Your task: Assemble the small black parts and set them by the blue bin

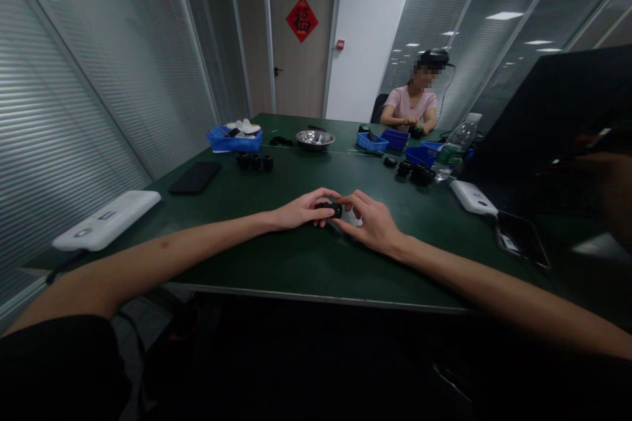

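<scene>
Over the front middle of the green table, my left hand (309,208) is closed around a small glossy black cylindrical part (336,210), which lies about level with its end facing right. The fingertips of my right hand (369,218) curl around that right end, thumb below and index finger above. A pale, blurry patch shows in the gap of the right hand; I cannot make out what it is. Left of centre, several similar black round parts (255,161) stand in a row beyond my left hand. More black parts (421,173) sit at the right.
A metal bowl (315,139) and blue trays (234,139) (371,142) line the back. A black tablet-like slab (195,177) and white device (106,219) lie left. At right are a bottle (455,150), white power bank (474,197), and phone (522,237). A person (411,104) sits opposite.
</scene>
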